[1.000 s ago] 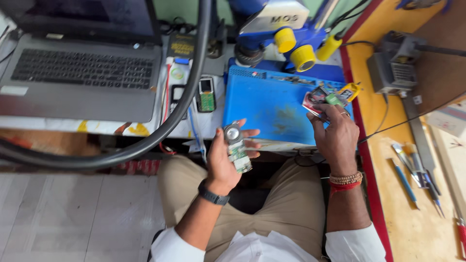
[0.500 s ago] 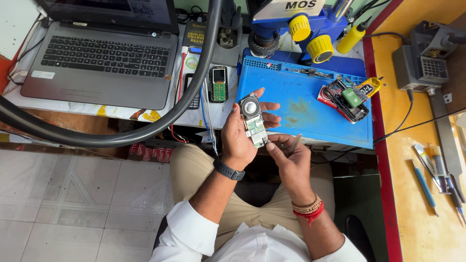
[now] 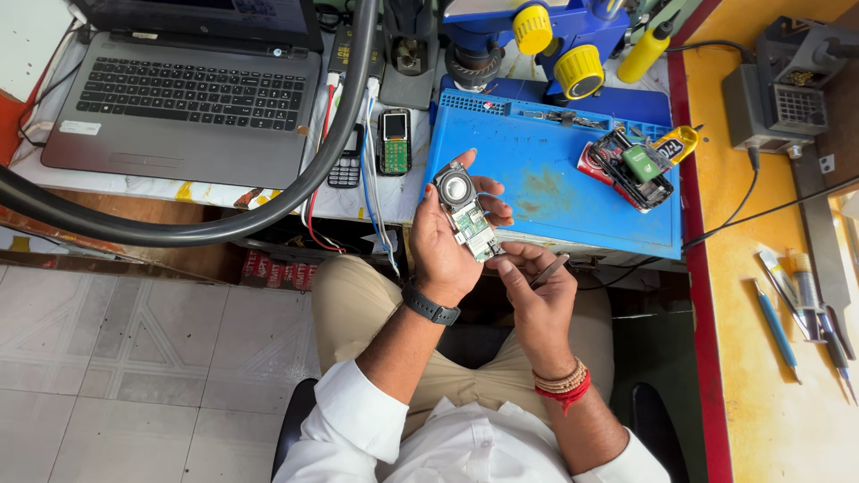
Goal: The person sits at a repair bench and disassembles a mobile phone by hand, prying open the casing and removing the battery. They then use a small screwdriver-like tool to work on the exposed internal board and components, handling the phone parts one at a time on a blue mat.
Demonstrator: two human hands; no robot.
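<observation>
The left hand (image 3: 445, 240) is gripping an opened phone circuit board (image 3: 467, 216) by its long edges, fingers wrapped on both sides so the component face is tilting up toward the camera; a round speaker is sitting at the board's far end, green board at the near end; the board is hovering over the lap, just off the near edge of the blue repair mat (image 3: 555, 183). The right hand (image 3: 535, 284) is pinching metal tweezers (image 3: 548, 269), closed on them, tips pointing left toward the near end of the board, close enough to be working on it; contact itself is too small to tell.

On the mat's right part a disassembled phone frame (image 3: 631, 167) is lying with a small green part on it, parked within reach. Far of the mat a blue microscope stand with yellow knobs (image 3: 555, 40) is looming over it. Left of the mat two small keypad phones (image 3: 371, 148) are lying beside cables; far left an open laptop (image 3: 183, 112). A thick black hose (image 3: 259, 210) is curving across the bench. On the yellow bench at right, screwdrivers and hand tools (image 3: 796, 313) are laid out near; a grey soldering station (image 3: 774, 94) is sitting far.
</observation>
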